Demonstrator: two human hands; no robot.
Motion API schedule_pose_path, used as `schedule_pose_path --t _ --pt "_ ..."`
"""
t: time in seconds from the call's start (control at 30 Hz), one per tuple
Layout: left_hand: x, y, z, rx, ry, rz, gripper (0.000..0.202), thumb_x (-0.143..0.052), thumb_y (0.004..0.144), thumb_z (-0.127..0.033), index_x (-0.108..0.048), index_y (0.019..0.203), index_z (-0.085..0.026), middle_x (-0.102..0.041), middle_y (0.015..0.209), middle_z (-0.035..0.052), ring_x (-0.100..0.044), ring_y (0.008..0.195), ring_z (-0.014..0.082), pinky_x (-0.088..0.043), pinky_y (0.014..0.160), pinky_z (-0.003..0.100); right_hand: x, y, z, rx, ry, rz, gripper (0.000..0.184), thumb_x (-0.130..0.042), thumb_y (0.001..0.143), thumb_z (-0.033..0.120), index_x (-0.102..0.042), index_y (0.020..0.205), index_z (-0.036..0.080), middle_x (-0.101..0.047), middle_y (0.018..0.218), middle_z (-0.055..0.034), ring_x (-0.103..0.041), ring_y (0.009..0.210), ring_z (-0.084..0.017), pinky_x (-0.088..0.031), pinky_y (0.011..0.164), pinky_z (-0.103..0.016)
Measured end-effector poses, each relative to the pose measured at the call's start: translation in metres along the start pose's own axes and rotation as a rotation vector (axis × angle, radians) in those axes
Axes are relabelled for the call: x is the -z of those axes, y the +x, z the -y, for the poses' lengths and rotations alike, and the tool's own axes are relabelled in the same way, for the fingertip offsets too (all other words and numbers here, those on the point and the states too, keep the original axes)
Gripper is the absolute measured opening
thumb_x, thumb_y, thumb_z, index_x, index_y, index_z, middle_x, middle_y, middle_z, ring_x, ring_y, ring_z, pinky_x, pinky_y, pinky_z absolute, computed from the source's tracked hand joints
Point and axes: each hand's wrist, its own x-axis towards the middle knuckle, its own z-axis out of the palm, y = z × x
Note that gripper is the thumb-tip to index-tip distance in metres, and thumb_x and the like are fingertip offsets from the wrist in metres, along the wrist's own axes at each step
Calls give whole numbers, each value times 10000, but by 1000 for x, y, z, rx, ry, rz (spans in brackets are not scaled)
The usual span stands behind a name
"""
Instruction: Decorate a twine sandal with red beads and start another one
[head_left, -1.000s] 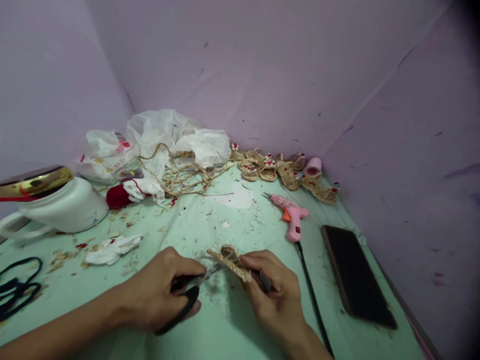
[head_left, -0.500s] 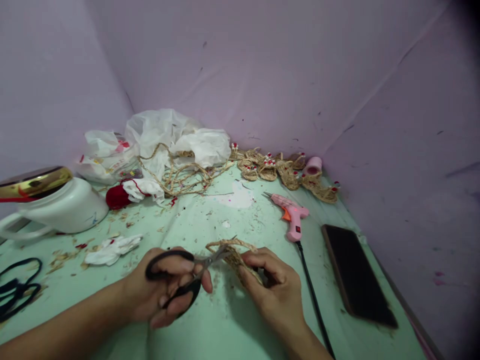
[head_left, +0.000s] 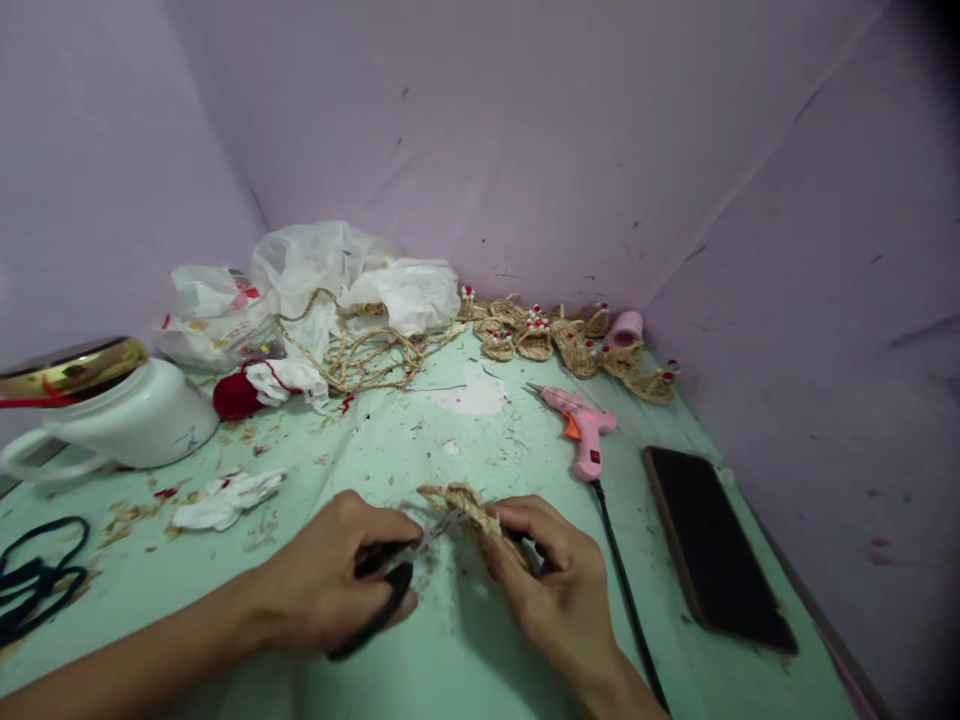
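My left hand (head_left: 330, 575) is closed around a pair of black-handled scissors (head_left: 382, 610). Their blades, somewhat blurred, point up and to the right and reach a small braided straw piece (head_left: 457, 500). That piece is pinched between the thumb and fingers of my right hand (head_left: 551, 570), which covers its lower right end. It resembles the little straw sandals (head_left: 577, 350) at the back, though its full shape is hidden. Whether the blades are cutting or only touching it, I cannot tell.
A pink glue gun (head_left: 585, 425) with a black cord and a dark phone (head_left: 716, 550) lie at right. A white mug (head_left: 161, 415), red yarn (head_left: 236, 397), crumpled tissue (head_left: 229, 500) and navy cord (head_left: 37, 580) are at left. Straw rope (head_left: 375, 355) and plastic bags (head_left: 405, 290) lie behind.
My left hand has turned over, back now upward, and its grip on the scissors has closed up. The straw loop that stood raised now sits lower against the piece. The right hand barely moved.
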Motion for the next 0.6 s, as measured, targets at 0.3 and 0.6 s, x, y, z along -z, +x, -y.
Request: schedule_pose_path --t 0.3,0.6 --pt "14 -9 -12 -405 1022 -235 357 -470 620 -225 -596 950 -178 -588 605 27 -426 464 169 -236 506 301 2 9 4 -489 172 44 160 -641 615 252 -644 737 150 -626 643 -31 -536 555 -143 -412 491 -240" --pt "-3 -6 -16 -120 487 -35 76 -476 678 -227 -531 709 -186 -421 535 -58 -342 471 84 -289 476 199 1 3 -1 -306 129 60 254 -644 664 228 -625 913 185 -681 826 -46 -622 718 -180 -487 626 -258"
